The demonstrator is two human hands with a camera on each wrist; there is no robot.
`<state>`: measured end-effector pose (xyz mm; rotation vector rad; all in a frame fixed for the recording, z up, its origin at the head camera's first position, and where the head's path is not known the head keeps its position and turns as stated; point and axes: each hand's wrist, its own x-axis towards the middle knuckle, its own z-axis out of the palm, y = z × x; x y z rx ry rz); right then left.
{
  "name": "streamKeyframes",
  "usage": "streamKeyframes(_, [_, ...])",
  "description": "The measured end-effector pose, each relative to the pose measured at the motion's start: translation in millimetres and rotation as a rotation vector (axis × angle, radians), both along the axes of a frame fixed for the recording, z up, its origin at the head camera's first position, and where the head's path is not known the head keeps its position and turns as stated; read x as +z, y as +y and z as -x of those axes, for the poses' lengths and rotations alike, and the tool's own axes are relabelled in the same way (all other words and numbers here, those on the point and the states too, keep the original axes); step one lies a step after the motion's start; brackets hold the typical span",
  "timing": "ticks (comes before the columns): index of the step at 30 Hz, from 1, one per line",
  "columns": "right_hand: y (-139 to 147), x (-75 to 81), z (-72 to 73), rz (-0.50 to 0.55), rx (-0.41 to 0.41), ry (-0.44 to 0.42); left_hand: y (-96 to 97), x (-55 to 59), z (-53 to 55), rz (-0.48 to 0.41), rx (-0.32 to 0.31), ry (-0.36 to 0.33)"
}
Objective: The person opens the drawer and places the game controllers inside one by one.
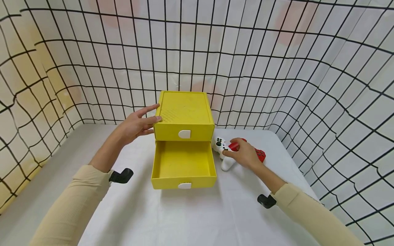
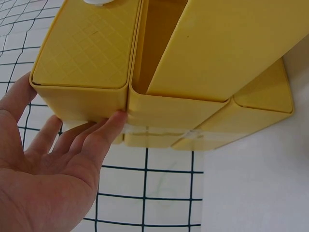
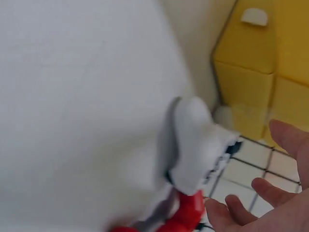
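Note:
A yellow drawer cabinet (image 1: 187, 106) stands in the middle of the table, its open drawer (image 1: 184, 159) pulled out toward me and holding nothing. My left hand (image 1: 135, 126) rests on the cabinet's left side near the top, fingers spread and fairly straight; the left wrist view shows fingertips against the yellow wall (image 2: 82, 101). To the right of the cabinet lie a white game controller (image 1: 227, 164) and a red game controller (image 1: 261, 155) side by side. Above them is my right hand (image 1: 244, 153), fingers apart; in the right wrist view nothing is between them.
Black wire grid (image 1: 197, 51) with white sheeting behind it encloses the back and sides. A white cloth (image 1: 197, 218) covers the table. The top drawer's white handle (image 1: 184, 134) and the pulled-out drawer's white handle (image 1: 184, 186) face me.

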<state>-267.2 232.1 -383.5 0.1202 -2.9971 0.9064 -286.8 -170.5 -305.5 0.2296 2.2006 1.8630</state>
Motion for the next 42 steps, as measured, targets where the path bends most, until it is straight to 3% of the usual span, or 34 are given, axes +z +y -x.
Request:
streamKeyframes(7, [1, -25.0, 11.1, -0.013, -0.066, -0.014, 0.0, -1.7, 1.1, -0.013, -0.001, -0.001])
streamKeyframes(17, [-6, -40.0, 17.1, -0.014, -0.121, -0.068, 0.0, -1.0, 1.7, -0.016, 0.000, 0.000])
streamKeyframes(30, [-9, -52.1, 21.4, 0.021, -0.153, -0.089, -0.6, -1.7, 1.7, -0.012, 0.006, -0.002])
streamKeyframes(34, [-11, -55.9, 23.6, 0.022, -0.167, -0.061, -0.2, -1.9, 2.3, -0.017, 0.011, -0.005])
streamKeyframes(42, [-13, -51.9, 24.7, -0.018, -0.214, -0.037, -1.5, -1.9, 2.6, -0.016, 0.014, -0.003])
